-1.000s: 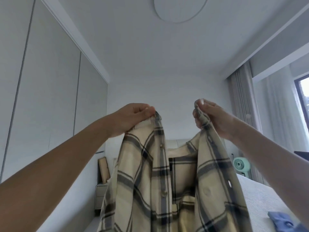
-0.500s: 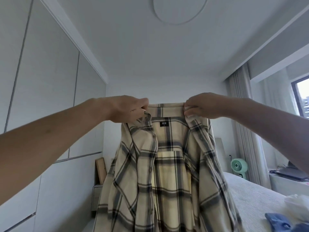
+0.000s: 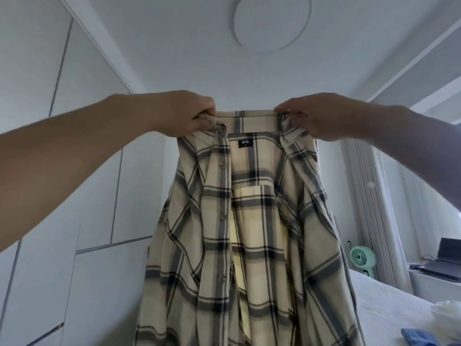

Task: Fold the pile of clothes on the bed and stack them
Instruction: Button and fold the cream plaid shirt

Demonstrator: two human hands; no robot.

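Only the lower right corner shows the bed (image 3: 389, 305), covered in a pale grey, finely ribbed spread that runs back toward the curtained wall. On it, at the right edge of the view, lies a crumpled white garment (image 3: 446, 312), and just below that, toward the bottom edge, a bunched blue garment (image 3: 419, 337); the two lie close together, though whether they touch cannot be told. Both are cut off by the frame. The rest of the bed is hidden behind the hanging plaid shirt (image 3: 249, 233).
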